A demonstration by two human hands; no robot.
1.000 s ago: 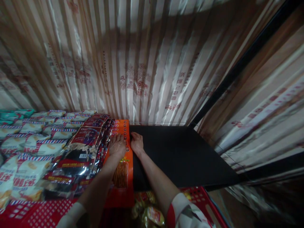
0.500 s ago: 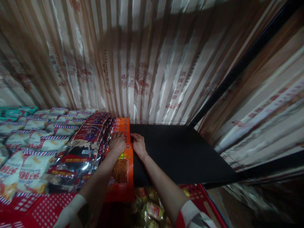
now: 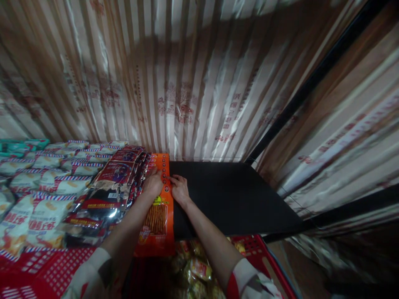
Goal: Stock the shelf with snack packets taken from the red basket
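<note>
An orange snack packet [image 3: 157, 222], with brown sticks showing in its window, lies on the black shelf [image 3: 230, 195]. My left hand [image 3: 153, 183] rests on the packet's upper part, fingers laid over it and partly bent. My right hand [image 3: 180, 187] is at the packet's right edge, fingers apart, the fingertips touching that edge. Left of the orange packet, dark red and black snack packets [image 3: 109, 182] lie in an overlapping stack, partly under my left forearm.
Rows of white snack bags [image 3: 46, 216] fill the shelf's left side, with green packets [image 3: 25, 145] behind. Below the shelf is a red basket [image 3: 59, 272] with small yellow wrapped packs [image 3: 199, 270]. A striped, printed curtain [image 3: 187, 83] hangs behind; a black post [image 3: 311, 87] slants at right.
My left hand's fingers have gone from lying flat to more bent. The right hand has shifted slightly left, its fingers onto the packet's edge. The view has moved a little.
</note>
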